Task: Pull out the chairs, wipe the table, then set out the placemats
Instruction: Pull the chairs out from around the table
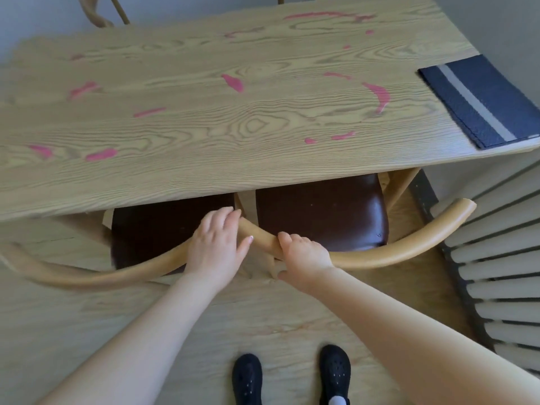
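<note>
Two chairs with dark brown seats and curved pale wooden backrests sit tucked under the desk; its light wood top carries pink smears, and folded dark blue placemats with a grey stripe lie at its right end; the left hand rests spread on the left chair rail; the right hand curls round the right chair rail, just beside it.

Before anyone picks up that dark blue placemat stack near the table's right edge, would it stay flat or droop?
The placemat stack looks like woven fabric, so it would probably droop if lifted by one edge. Its layered edge suggests several mats that could slide apart. It lies flat on the table, so it shouldn't roll or tip.
</note>
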